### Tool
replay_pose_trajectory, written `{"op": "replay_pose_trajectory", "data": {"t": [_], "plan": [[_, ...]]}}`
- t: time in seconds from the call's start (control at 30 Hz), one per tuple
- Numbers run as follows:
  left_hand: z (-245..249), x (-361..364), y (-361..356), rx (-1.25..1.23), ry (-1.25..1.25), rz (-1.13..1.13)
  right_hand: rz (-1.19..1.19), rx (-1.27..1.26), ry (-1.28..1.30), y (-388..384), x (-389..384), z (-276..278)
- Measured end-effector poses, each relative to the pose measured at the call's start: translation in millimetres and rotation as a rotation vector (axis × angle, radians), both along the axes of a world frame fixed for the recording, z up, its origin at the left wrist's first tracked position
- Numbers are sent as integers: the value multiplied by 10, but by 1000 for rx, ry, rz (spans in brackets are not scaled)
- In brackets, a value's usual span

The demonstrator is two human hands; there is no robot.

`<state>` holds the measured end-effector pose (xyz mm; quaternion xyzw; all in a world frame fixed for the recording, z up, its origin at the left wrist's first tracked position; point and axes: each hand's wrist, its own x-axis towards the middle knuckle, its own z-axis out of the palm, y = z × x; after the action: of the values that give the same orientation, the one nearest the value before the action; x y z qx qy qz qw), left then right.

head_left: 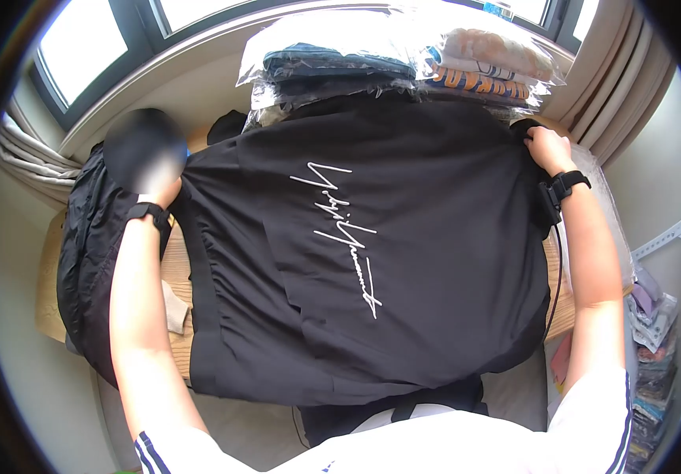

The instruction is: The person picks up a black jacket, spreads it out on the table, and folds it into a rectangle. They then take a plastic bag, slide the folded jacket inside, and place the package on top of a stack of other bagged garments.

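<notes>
Fingers (535, 143) of the right hand (550, 150) are pinched around the far right corner of a black shirt (403, 261). The left hand (144, 158) sits at the opposite far corner, but it is blurred over, so I cannot tell whether it grips or merely rests.

Nearest the wearer, the shirt's hem hangs over the front edge of the wooden table (565, 312). The cloth lies spread flat, back up, with white script lettering (340, 237) across it. It looks light, soft and limp — likely to sag and wrinkle unless taken at two corners or the shoulder seams, where the hands are now. To the left a shiny black jacket (79, 237) is heaped. Beyond the shirt, bagged clothes (403, 63) are stacked against the sill of the window (87, 39).
</notes>
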<state>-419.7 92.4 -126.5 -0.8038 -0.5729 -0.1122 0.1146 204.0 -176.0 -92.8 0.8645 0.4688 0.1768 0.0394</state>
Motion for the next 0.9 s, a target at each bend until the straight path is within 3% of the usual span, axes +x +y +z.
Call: {"op": "replay_pose_trajectory", "data": {"t": [0.2,0.27,0.33,0.4,0.53,0.67,0.73,0.8,0.87,0.9], "plan": [[-417,316,118,-155,260,29,-14,-165,92,185,116,-463],[-446,368,41,-121,158,80,76,-178,199,183,151,-631],[-385,319,13,-33,63,3,21,-198,319,186,35,-454],[-229,154,91,-40,-104,-161,144,-112,262,82,-64,-302],[386,-19,-737,-79,-293,-422,555,27,413,-538,-716,224],[563,-310,-2004,-137,-417,-312,683,-29,494,-1568,-1447,349],[330,-452,-2583,-231,-511,-178,617,-3,704,-1958,-1683,92],[136,-493,-3077,-285,-527,-76,480,85,720,-2209,-1899,-241],[-98,-458,-3382,-358,-918,38,372,189,698,-2345,-1966,-573],[-183,-451,-3459,-350,-967,26,356,212,668,-2362,-1968,-689]]}}
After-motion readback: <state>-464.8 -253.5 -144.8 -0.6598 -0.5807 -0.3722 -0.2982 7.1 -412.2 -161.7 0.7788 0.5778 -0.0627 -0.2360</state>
